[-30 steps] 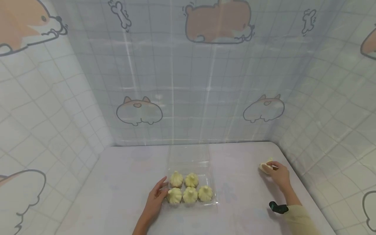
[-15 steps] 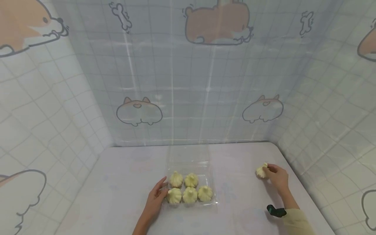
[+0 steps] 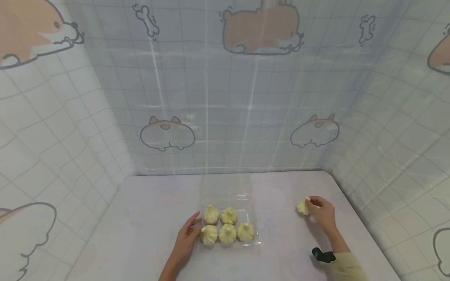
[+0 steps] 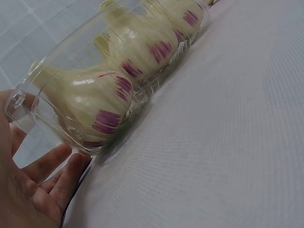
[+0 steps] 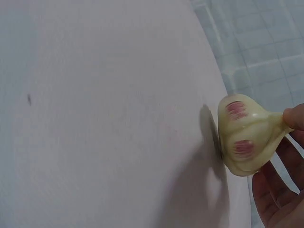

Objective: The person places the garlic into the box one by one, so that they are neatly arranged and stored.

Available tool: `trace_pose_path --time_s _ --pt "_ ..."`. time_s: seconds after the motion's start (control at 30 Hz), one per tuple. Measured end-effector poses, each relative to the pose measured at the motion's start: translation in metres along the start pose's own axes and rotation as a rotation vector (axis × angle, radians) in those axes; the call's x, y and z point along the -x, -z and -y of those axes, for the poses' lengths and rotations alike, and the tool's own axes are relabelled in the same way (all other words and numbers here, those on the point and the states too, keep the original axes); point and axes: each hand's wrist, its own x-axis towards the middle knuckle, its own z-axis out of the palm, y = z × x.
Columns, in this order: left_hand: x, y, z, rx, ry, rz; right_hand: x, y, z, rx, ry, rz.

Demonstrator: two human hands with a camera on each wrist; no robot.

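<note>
A clear plastic clamshell box point(image 3: 252, 222) with its lid point(image 3: 225, 184) folded back holds several garlic bulbs point(image 3: 227, 233), three in the front row and two behind. At the box's left side rests my left hand point(image 3: 185, 237), fingers extended and touching the wall. The left wrist view shows these fingers point(image 4: 61, 178) against the end of the box, close to a purple-marked bulb point(image 4: 90, 104). Off to the right, my right hand point(image 3: 322, 212) pinches another garlic bulb point(image 3: 302, 207) by its stem. In the right wrist view that bulb point(image 5: 247, 135) hangs sideways, its shadow falling on the table.
A white table point(image 3: 147, 218) carries everything. Around its back and sides hang grid-patterned curtains point(image 3: 225, 89) with cartoon dogs. A dark green strap piece point(image 3: 322, 255) juts from the right sleeve point(image 3: 346, 267).
My right hand has moved left with the garlic bulb, which has turned from lying over to stem-up in the head view. The left hand and the box have stayed in place.
</note>
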Motion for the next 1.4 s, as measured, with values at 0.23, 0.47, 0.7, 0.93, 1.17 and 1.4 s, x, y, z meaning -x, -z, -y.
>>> trace_pose_path --time_s 0.23,0.47,0.7,0.93,1.17,1.4 --pt "-0.001 0.000 0.003 0.009 -0.005 0.001 0.005 -0.016 0.016 -0.016 0.054 0.025" --pt "0.000 0.000 0.001 0.014 0.001 0.003 0.009 -0.033 0.039 -0.024 0.137 0.050" --pt "-0.001 0.001 0.001 0.016 -0.009 0.005 0.014 -0.049 0.059 -0.087 0.216 0.081" --pt "0.000 0.001 0.003 0.033 -0.028 0.002 0.020 -0.058 0.078 -0.132 0.265 0.110" --pt "-0.001 0.000 0.004 0.023 -0.002 0.003 0.025 -0.065 0.096 -0.131 0.352 0.104" --pt "-0.001 0.000 0.000 0.015 0.007 0.000 0.030 -0.076 0.111 -0.136 0.393 0.119"
